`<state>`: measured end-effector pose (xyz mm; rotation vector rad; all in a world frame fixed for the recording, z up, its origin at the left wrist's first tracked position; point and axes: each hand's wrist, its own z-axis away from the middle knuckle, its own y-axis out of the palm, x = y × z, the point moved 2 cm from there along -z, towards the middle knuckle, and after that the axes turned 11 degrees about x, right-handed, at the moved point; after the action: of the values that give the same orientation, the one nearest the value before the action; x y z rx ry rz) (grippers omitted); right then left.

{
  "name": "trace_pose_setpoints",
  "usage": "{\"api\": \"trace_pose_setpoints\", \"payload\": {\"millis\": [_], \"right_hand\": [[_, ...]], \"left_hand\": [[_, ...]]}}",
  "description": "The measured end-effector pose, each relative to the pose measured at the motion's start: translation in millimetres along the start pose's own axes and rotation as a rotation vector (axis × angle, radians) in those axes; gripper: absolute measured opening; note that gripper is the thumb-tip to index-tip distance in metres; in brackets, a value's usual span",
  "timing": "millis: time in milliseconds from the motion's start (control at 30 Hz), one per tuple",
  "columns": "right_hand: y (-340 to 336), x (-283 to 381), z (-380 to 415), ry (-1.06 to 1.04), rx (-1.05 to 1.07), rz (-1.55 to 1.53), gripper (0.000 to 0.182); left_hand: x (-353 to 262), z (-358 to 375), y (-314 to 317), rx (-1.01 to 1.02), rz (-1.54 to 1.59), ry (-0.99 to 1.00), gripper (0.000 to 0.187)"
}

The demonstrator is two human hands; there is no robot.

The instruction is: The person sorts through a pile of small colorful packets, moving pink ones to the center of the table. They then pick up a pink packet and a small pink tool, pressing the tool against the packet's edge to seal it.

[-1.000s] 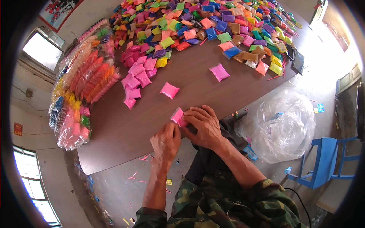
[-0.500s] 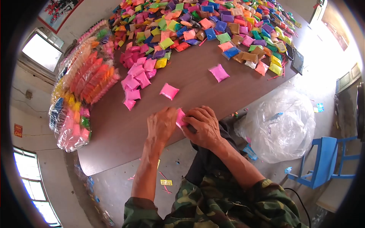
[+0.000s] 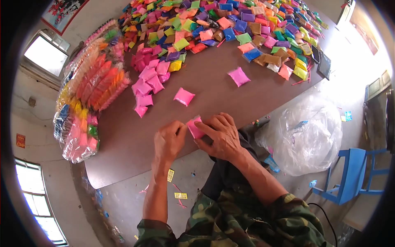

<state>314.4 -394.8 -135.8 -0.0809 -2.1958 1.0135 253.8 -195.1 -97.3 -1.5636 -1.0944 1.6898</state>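
Observation:
A small pink packet (image 3: 195, 127) is pinched between the thumb and fingers of my right hand (image 3: 221, 137), over the table's near edge. Just left of it, my left hand (image 3: 169, 141) is closed, its fingertips beside the packet; whether they grip anything is too small to tell. Beyond my hands, one pink packet (image 3: 184, 96) lies on the brown table (image 3: 127, 140), and another pink packet (image 3: 238, 77) lies further right. A cluster of pink packets (image 3: 155, 84) sits at the left.
A large heap of coloured packets (image 3: 230, 24) covers the table's far side. Clear bags filled with coloured packets (image 3: 98, 82) stand at the left. Right of the table are a big clear plastic bag (image 3: 306, 140), a blue chair (image 3: 352, 175) and a dark phone (image 3: 324, 66).
My left hand has moved slightly left and down, away from the packet. More of the pink packet now shows in my right hand.

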Motion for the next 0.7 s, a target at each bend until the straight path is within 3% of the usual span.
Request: {"api": "trace_pose_setpoints", "payload": {"millis": [233,633,700], "right_hand": [[2.2,2.4,-7.5,-0.063,0.005,0.064,0.047],[8.1,-0.6,-13.7,-0.047,-0.012,0.058,0.04],[8.5,1.0,-11.6,-0.044,-0.028,0.054,0.041]], "left_hand": [[18.4,1.1,1.5,-0.079,-0.03,0.033,0.014],[12.7,-15.8,-5.9,-0.018,-0.08,0.161,0.017],[17.3,-13.2,-10.6,-0.049,-0.081,0.059,0.016]]}}
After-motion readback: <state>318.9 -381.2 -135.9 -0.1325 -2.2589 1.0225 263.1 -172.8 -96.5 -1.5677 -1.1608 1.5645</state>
